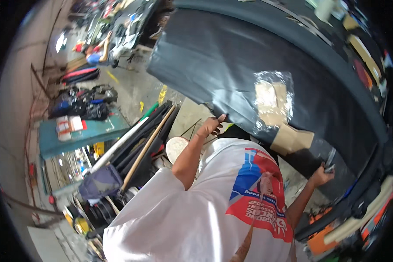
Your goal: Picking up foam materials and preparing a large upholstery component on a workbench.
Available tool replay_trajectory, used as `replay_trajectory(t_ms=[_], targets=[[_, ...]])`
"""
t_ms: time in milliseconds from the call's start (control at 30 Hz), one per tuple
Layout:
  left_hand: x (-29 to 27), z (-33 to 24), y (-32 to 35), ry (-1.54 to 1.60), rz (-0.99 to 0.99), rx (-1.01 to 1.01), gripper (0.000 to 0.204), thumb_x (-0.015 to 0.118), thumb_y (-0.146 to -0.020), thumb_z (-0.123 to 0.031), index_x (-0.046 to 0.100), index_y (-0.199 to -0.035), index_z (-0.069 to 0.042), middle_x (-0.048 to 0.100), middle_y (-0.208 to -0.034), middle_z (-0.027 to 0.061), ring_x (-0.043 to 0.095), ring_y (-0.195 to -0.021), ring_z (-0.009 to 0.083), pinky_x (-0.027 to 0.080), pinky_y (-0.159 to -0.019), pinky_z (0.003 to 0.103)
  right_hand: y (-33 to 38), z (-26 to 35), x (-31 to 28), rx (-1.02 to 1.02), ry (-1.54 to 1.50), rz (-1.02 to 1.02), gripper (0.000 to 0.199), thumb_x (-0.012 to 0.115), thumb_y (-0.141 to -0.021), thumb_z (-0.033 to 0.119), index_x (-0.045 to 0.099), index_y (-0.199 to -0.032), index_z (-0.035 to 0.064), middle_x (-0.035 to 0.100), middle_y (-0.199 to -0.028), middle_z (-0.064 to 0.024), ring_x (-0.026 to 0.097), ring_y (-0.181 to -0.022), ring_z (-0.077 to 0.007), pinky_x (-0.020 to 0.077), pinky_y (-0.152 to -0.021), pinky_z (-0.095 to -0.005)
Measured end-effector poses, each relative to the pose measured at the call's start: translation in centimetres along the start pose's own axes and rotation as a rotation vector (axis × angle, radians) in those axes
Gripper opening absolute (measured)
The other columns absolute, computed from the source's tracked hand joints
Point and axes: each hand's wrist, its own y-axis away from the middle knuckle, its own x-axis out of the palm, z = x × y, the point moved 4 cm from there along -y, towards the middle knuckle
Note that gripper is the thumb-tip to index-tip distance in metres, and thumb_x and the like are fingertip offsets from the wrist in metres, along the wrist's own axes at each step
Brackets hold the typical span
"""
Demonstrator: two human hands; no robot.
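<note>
A wide black sheet [205, 48], smooth like vinyl, spreads over the table in front of me. My left hand [212, 125] is at its near edge, fingers curled and thumb over the edge, pinching it. Farther right, my right hand [322, 176] is closed around a small shiny grey object [331, 158], its kind unclear, beside the sheet's near right part. Between the hands, a clear plastic bag [288, 85] with a tan piece inside lies on the sheet. A brown cardboard piece [292, 139] sits by the near edge, overlapping the bag's lower end.
A thick black roll [292, 32] curves along the far side. To my left stand long poles and dark rolls [146, 148], a round stool [177, 148] and a teal table [52, 142]. Another person [94, 56] is at the far left. Orange items [323, 231] lie lower right.
</note>
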Motion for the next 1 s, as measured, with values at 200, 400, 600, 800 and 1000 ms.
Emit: replay_trajectory(t_ms=[200, 400, 600, 800, 1000], targets=[[-15.6, 2.9, -5.8, 0.334, -0.255, 0.098, 0.067, 0.053, -0.093, -0.060, 0.057, -0.128, -0.003, 0.067, -0.109, 0.0120, 0.063, -0.081, 0.0249, 0.054, -0.073, 0.042, 4.0, 10.1, 3.3, -0.028, 0.054, -0.017, 0.051, 0.081, -0.082, 0.018, 0.054, -0.120, -0.0041, 0.063, -0.107, -0.0215, 0.063, -0.094, -0.0325, 0.0505, -0.082, -0.0430], [-35.3, 4.8, -12.6, 0.627, -0.744, 0.317, 0.062, 0.073, -0.087, -0.034, 0.049, -0.135, -0.003, 0.062, -0.121, 0.0174, 0.064, -0.101, 0.0292, 0.054, -0.079, 0.043, 10.2, 22.0, 10.7, -0.037, -0.125, 0.217, 0.045, 0.077, -0.086, 0.014, 0.053, -0.119, -0.0053, 0.061, -0.101, -0.0145, 0.060, -0.089, -0.0245, 0.0507, -0.079, -0.0382], [-50.0, 0.1, -18.2, 0.405, -0.685, 0.522, 0.085, 0.084, -0.071, -0.021, 0.043, -0.143, 0.000, 0.050, -0.144, 0.0198, 0.049, -0.132, 0.0306, 0.037, -0.108, 0.036, 21.4, 34.3, 18.4, 0.178, -0.108, 0.783, 0.037, 0.059, -0.100, 0.034, 0.057, -0.121, 0.0038, 0.061, -0.087, -0.0039, 0.056, -0.069, -0.0112, 0.0467, -0.062, -0.0268], [-54.0, -1.8, -21.3, 0.291, -0.200, 0.444, 0.073, 0.087, -0.070, -0.030, 0.058, -0.129, 0.001, 0.063, -0.126, 0.0151, 0.058, -0.118, 0.0250, 0.042, -0.101, 0.036, 29.4, 43.7, 20.6, -0.061, -0.072, 0.996, 0.035, 0.059, -0.100, 0.032, 0.058, -0.123, 0.0066, 0.060, -0.080, -0.0007, 0.051, -0.060, -0.0066, 0.0419, -0.055, -0.0230], [-57.5, 2.4, -20.7, -0.001, -0.311, 0.555, 0.043, 0.086, -0.072, -0.033, 0.066, -0.098, -0.006, 0.063, -0.086, -0.0004, 0.056, -0.082, 0.0130, 0.045, -0.075, 0.030, 30.4, 43.8, 20.3, -0.061, -0.049, 1.069, 0.032, 0.059, -0.100, 0.030, 0.058, -0.121, 0.0052, 0.060, -0.081, -0.0010, 0.050, -0.064, -0.0075, 0.0420, -0.057, -0.0236]])
